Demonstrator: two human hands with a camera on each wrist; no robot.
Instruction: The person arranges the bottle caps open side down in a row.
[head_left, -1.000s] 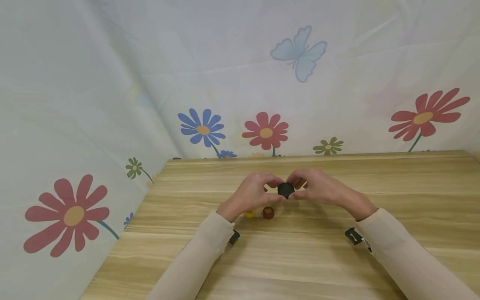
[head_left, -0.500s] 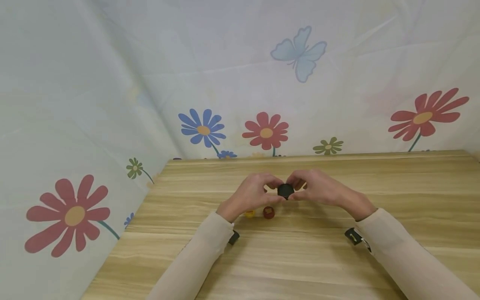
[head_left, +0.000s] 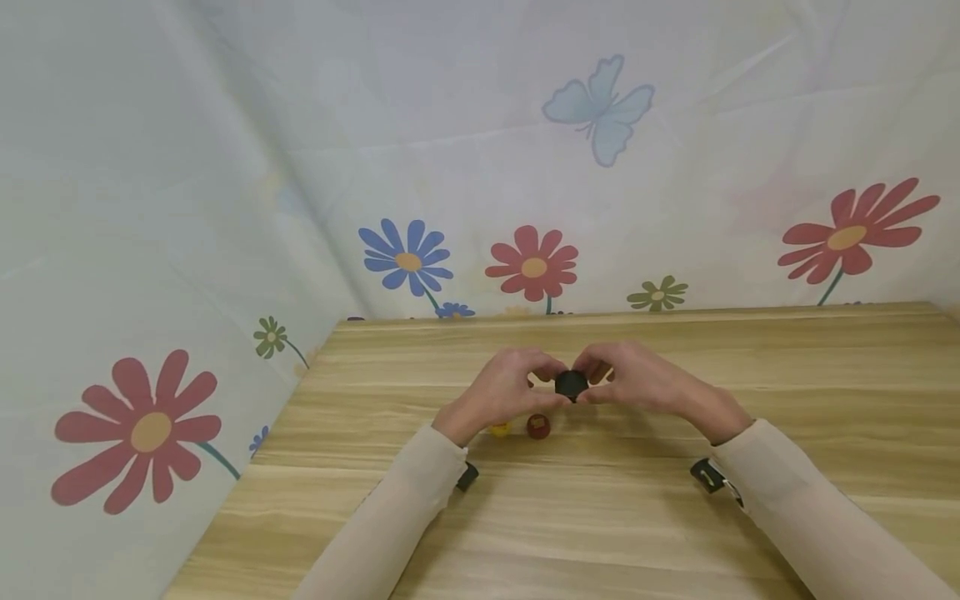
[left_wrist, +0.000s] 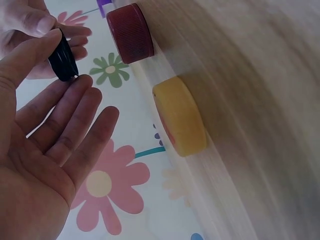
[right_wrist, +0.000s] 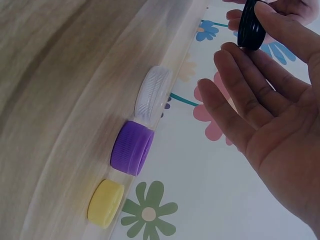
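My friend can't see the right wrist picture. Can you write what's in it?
A person's right hand pinches a black cap, with the left hand partly visible behind. A clear cap, a purple cap and a yellow cap sit in a row on a wood-grain table, before a white flower-print sheet.

Head view: muted, even light | faint, soft shadows on tabletop beside 2 sleeves | pale sheen on backdrop crease, upper right | printed red flower stretched near right edge | 2 wrist views: dimmer, nearby tabletop grain blurred, small glints on black cap
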